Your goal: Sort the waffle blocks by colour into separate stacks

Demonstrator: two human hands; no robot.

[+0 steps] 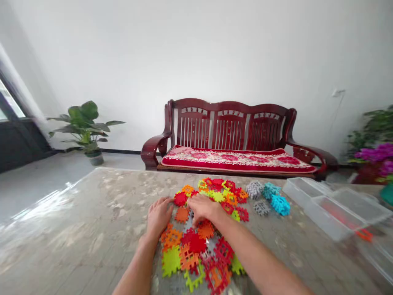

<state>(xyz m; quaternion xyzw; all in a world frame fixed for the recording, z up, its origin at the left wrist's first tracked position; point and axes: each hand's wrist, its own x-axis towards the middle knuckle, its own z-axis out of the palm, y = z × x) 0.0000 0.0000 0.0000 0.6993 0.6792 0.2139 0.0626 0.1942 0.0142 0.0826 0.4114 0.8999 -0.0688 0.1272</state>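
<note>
Flat notched plastic pieces in red, orange and yellow-green lie in a loose heap on the table (pixel 92 229). My left hand (pixel 159 215) rests at the heap's left edge, beside a red round piece (pixel 180 199) and an orange square piece (pixel 182 214); its fingers are bent and what they hold, if anything, is hidden. Over the middle of the heap is my right hand (pixel 202 208), palm down, its fingertips among the pieces and partly hidden. An orange piece (pixel 205 229) lies just below it. A yellow-green piece (pixel 171 261) is near the front.
Grey pieces (pixel 254 189) and blue pieces (pixel 280 204) are stacked right of the heap. A clear divided plastic box (pixel 333 217) stands farther right, with some red pieces. Behind the table is a dark red wooden bench (pixel 230 127); a potted plant (pixel 87 125) stands left.
</note>
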